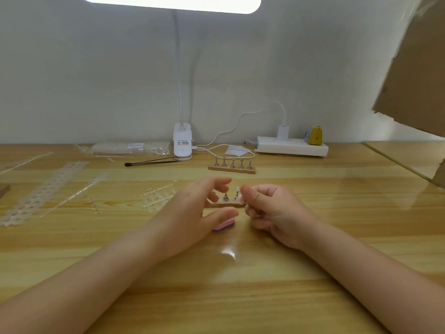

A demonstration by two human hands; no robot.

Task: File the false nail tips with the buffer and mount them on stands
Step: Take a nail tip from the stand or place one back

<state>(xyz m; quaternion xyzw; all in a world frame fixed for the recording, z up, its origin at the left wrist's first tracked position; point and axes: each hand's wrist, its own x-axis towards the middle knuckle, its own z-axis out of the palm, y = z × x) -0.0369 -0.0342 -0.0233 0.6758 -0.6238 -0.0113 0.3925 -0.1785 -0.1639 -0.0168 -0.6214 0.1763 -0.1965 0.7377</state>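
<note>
Both forearms reach over a wooden table (pixel 313 189) toward a small wooden nail stand base (pixel 227 205) that lies between the hands. The left hand (pixel 192 213) hovers with its fingers loosely spread and bent, hiding the left part of that base; its thumb lies over a pink buffer block (pixel 225 224) resting on the table just in front of the base. The right hand (pixel 269 210) has its fingers curled, and thumb and forefinger seem to pinch near a pale false nail tip (pixel 237 189) sitting atop one metal stand (pixel 236 196); whether they actually touch it cannot be told. Another metal stand (pixel 225 197) beside it looks bare. Farther back sits a second stand rack (pixel 232 166) with five holders. Behind it stand a white clip lamp (pixel 183 143), its cable, a white power strip (pixel 291 147) and a yellow figurine (pixel 316 136). To the left lie clear nail tip sprues (pixel 156 196), a perforated strip (pixel 48 186), plastic bags (pixel 131 148) and a black brush (pixel 150 162).
</note>
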